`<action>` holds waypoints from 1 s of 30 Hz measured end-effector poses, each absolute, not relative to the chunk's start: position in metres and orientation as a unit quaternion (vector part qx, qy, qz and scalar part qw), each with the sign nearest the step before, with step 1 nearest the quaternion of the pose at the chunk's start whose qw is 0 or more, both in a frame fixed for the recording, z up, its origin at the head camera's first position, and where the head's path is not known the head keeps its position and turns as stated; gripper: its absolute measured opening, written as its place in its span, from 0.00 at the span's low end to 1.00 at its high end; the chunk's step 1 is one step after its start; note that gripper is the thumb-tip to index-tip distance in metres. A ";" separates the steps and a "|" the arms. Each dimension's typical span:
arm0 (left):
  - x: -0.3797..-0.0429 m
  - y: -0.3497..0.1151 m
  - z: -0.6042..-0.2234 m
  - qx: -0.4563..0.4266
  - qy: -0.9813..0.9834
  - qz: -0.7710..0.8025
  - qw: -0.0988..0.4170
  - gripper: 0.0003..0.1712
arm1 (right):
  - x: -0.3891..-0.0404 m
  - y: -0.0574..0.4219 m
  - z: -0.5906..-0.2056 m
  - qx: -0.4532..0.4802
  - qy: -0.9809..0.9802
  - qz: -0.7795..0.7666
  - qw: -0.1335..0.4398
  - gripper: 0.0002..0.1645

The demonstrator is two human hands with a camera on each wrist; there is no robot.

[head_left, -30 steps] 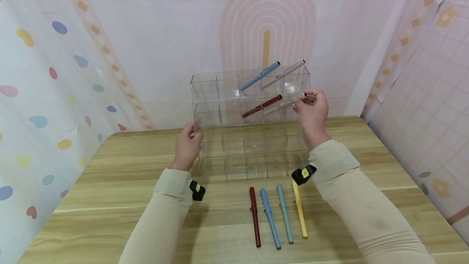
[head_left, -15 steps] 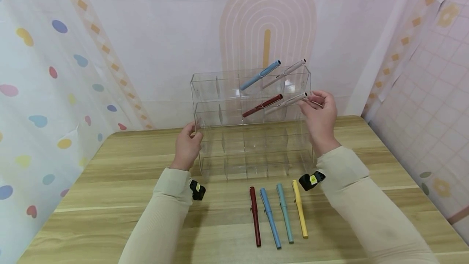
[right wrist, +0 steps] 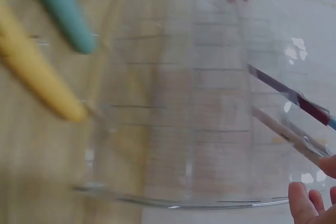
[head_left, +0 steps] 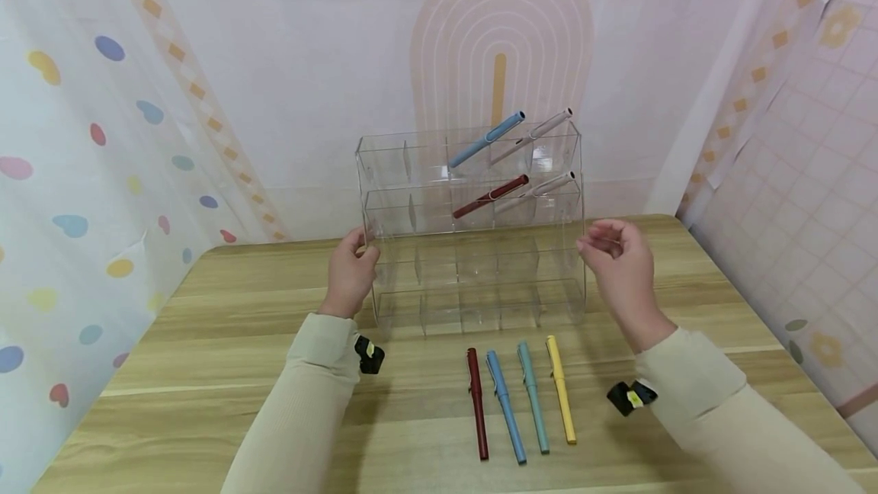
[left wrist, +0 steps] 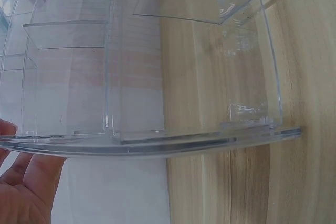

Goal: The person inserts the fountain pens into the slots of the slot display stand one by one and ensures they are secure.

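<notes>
A clear acrylic pen rack (head_left: 473,231) with stepped tiers of compartments stands on the table. My left hand (head_left: 350,273) holds its left side panel between thumb and fingers; the left wrist view has that panel's edge (left wrist: 157,148) crossing in front of the hand (left wrist: 31,182). Just off the rack's right side, my right hand (head_left: 623,280) is held with loosely bent fingers and nothing in them. In the top tier lean a blue pen (head_left: 487,139) and a whitish pen (head_left: 542,132). Below them, a dark red pen (head_left: 490,197) and another whitish pen (head_left: 545,187) lean in the second tier.
In front of the rack, a dark red pen (head_left: 477,402), a blue pen (head_left: 506,406), a teal pen (head_left: 533,399) and a yellow pen (head_left: 561,391) lie in a row on the wooden table (head_left: 206,372). Patterned cloth (head_left: 309,82) hangs behind and at both sides.
My right hand has let go of the whitish pen in the second tier and moved right and down, away from the rack. My left hand has stayed at the left panel.
</notes>
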State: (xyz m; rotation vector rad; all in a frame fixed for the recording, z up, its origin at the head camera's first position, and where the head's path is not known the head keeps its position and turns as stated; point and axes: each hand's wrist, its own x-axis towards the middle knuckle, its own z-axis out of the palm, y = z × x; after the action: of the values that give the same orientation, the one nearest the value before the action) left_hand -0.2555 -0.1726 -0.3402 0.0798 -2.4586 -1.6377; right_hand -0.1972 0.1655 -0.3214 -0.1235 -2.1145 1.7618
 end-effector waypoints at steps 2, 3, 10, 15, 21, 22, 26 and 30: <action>-0.256 -0.173 -0.341 0.028 -0.828 -0.552 0.093 0.25 | -0.190 0.169 -0.328 -0.036 -0.785 0.596 0.163 0.22; -0.256 -0.173 -0.341 0.029 -0.828 -0.552 0.094 0.25 | -0.187 0.170 -0.332 -0.032 -0.799 0.581 0.150 0.22; -0.256 -0.173 -0.341 0.028 -0.824 -0.558 0.091 0.26 | -0.171 0.174 -0.356 0.005 -0.851 0.522 0.063 0.21; -0.257 -0.173 -0.341 0.029 -0.826 -0.556 0.088 0.27 | -0.164 0.173 -0.375 0.028 -0.868 0.496 0.026 0.22; -0.257 -0.173 -0.341 0.031 -0.826 -0.555 0.086 0.26 | -0.161 0.167 -0.390 0.026 -0.878 0.478 -0.010 0.24; -0.257 -0.173 -0.341 0.031 -0.826 -0.556 0.087 0.26 | -0.161 0.166 -0.391 0.025 -0.879 0.475 -0.014 0.25; -0.257 -0.173 -0.342 0.031 -0.826 -0.556 0.089 0.26 | -0.162 0.165 -0.393 0.024 -0.885 0.464 -0.031 0.27; -0.257 -0.173 -0.341 0.029 -0.827 -0.555 0.089 0.26 | -0.164 0.163 -0.396 0.018 -0.891 0.450 -0.048 0.27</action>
State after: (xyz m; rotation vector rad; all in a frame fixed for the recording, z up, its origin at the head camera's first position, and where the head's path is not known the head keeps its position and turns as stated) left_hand -0.2568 -0.1732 -0.3414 0.0854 -2.4594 -1.6518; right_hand -0.1642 0.1633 -0.3960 0.0571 -2.8903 1.4595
